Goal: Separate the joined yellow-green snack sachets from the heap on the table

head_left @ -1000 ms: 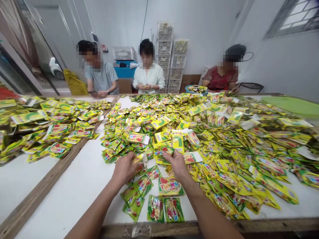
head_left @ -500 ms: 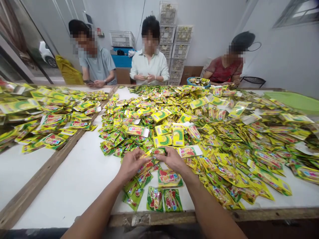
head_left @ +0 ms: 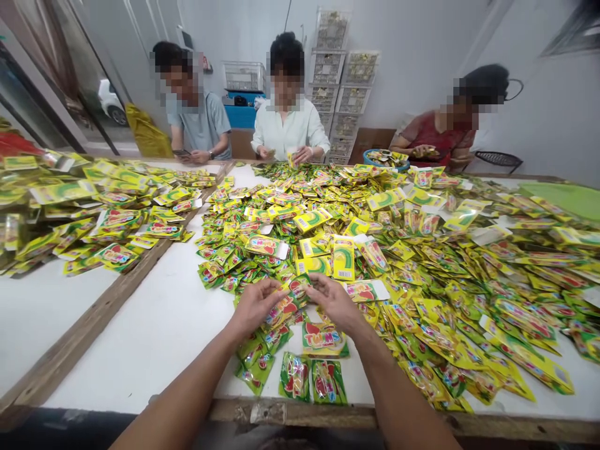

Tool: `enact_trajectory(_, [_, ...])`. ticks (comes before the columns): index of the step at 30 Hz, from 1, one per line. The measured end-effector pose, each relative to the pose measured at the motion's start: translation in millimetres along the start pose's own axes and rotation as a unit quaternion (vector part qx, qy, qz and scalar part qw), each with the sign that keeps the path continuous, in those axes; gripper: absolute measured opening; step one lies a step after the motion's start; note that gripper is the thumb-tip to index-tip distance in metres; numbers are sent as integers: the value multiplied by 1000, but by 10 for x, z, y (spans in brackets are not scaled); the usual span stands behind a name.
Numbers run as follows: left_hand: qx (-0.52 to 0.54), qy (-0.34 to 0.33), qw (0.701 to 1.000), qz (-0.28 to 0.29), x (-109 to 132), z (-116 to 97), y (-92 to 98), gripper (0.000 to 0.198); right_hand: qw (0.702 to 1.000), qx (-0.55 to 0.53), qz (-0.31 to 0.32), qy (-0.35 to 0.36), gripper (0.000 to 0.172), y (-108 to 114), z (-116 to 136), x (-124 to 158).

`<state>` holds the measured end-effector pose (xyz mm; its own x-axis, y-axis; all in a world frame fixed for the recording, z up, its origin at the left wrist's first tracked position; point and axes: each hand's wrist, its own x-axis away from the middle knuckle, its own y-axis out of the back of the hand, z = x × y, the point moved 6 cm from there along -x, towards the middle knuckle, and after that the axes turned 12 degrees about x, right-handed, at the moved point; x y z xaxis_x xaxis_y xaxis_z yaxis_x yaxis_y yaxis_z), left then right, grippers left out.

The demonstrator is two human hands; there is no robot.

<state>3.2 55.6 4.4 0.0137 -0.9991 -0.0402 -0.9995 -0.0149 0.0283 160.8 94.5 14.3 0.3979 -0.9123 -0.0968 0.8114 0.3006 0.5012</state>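
Left fingers (head_left: 275, 290) and right fingers (head_left: 315, 282) are half-curled, almost meeting over the green-yellow foil sachets (head_left: 287, 307) at the heap's near edge on the white table (head_left: 150, 337), grip unclear; a light pinch suits slippery foil.

At the near edge of the white table (head_left: 140, 337), the left hand (head_left: 255, 306) and right hand (head_left: 335, 303) meet over a loose pile of green foil sachets (head_left: 285, 306), touching them, just beside a much larger yellow-green sachet heap (head_left: 422, 269). Three co-workers (head_left: 288, 131) sit along the table's far edge, near a blue basin (head_left: 385, 160).
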Motion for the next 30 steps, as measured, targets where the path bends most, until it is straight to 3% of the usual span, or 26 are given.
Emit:
enact_trajectory(5, [52, 45, 998, 5, 10, 25, -7, 31, 992, 110, -66, 21, 27, 59, -8, -33])
enact_trajectory(8, [48, 43, 998, 9, 18, 40, -9, 30, 988, 122, -91, 14, 25, 59, -30, -27])
enact_trajectory(13, [66, 47, 997, 10, 17, 38, -3, 28, 994, 97, -50, 11, 19, -64, -15, 6])
enact_trajectory(18, [86, 57, 994, -23, -15, 34, 50, 31, 1000, -29, -10, 1, 30, -141, 30, 22])
enact_trajectory(22, [60, 38, 997, -29, -26, 56, 53, 30, 995, 83, -10, 46, 29, -195, 159, 29])
enact_trajectory(26, [65, 39, 997, -28, -13, 24, 31, 31, 997, 69, 7, 30, 24, -264, 148, 17])
enact_trajectory(28, [74, 40, 996, -21, -2, -23, 18, 33, 1000, 27, -4, 15, 24, -258, 108, 2])
enact_trajectory(30, [66, 44, 997, 22, 17, -59, -31, 35, 1000, -14, -21, -3, 24, -238, 61, -14])
